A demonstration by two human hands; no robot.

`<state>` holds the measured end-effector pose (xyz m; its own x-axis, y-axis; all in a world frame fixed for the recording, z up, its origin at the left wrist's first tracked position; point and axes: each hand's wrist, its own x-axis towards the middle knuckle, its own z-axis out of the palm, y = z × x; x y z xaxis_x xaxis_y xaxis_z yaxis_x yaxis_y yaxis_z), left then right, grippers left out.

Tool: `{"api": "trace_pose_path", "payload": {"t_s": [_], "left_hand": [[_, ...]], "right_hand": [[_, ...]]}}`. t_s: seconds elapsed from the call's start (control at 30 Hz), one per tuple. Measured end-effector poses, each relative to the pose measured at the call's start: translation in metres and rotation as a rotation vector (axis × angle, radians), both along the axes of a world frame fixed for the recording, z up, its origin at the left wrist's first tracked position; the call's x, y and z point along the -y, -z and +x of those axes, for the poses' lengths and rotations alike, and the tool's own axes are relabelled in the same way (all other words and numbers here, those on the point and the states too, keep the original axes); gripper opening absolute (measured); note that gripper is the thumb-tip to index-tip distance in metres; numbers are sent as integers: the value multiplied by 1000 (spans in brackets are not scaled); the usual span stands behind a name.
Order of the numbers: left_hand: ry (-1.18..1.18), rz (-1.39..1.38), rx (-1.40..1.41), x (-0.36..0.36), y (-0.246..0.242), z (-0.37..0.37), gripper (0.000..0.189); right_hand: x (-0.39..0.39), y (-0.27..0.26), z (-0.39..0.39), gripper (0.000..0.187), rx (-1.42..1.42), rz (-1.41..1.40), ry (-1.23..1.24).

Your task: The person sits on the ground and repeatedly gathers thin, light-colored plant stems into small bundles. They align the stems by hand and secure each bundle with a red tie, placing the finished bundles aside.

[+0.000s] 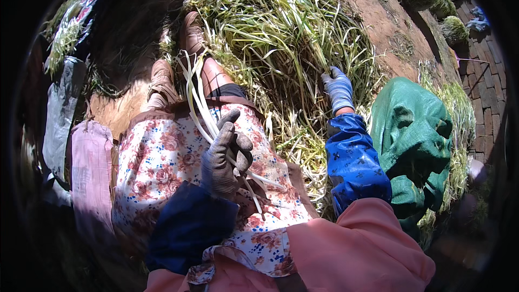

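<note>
My left hand [227,156], in a grey-brown work glove, is closed around a small bunch of long white plant stalks [198,93]. Their thin ends stick out past both sides of the fist, above a floral apron [162,158] on my lap. My right hand [339,89], in a blue-and-white striped knit glove, is at the near right edge of a big heap of green leafy stalks [275,20]. Its fingers close on the lower ends of some green stalks [318,50] there; the fingertips are partly hidden among the leaves.
Beside my right arm lies a green woven cloth or sack [409,129], with more pale stalks [462,117] behind it. Pink [92,166] and grey [63,109] sacks are at the left. Loose trimmings [308,154] litter the ground by my apron. Brick paving [484,97] runs along the right.
</note>
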<state>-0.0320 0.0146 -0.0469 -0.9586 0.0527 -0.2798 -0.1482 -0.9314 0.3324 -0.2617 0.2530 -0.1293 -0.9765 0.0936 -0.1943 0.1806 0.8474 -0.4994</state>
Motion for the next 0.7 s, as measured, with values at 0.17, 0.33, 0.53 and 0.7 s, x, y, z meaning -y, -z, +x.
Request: {"api": "trace_pose_path", "payload": {"t_s": [0.17,0.33,0.53,0.7], "left_hand": [[137,175,-172,-1,0,0,30],[108,181,-134,6,2,-3,33],[-52,20,50,7,5,-9,33],[-99,-24,93,8,5,-9,33]], "right_hand": [[-43,-20,11,35,6,-710,183],[-61,-18,26,36,-229,-560,8],[-18,-3,6,46,-320,130,-238],[-3,-8,-16,48,18,390,-166]]}}
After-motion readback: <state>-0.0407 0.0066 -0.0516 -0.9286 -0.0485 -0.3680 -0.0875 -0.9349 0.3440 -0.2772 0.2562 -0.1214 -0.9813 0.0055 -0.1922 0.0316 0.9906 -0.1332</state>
